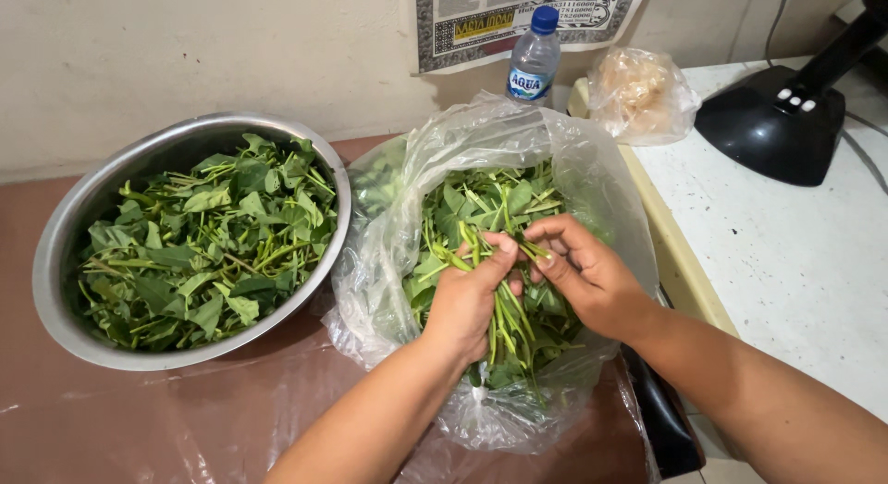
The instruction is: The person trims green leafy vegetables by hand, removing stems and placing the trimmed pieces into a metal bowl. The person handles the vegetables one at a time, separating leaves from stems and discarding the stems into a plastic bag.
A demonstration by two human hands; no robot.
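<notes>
A clear plastic bag [481, 133] lies open in the middle, full of leafy green stalks [490, 202]. My left hand [467, 299] is closed around a bunch of the green stalks over the bag's mouth. My right hand [587, 276] pinches the top of one stalk in that same bunch, fingertips touching the left hand's thumb. To the left stands a round steel bowl [65, 234] filled with picked green leaves and stems [208, 239].
A small water bottle with a blue cap [534, 59] stands by the wall behind the bag. A knotted clear bag of pale crackers [640, 94] and a black fan base [772, 123] sit on the white counter [795, 262] at right. Brown tabletop [139, 419] lies below the bowl.
</notes>
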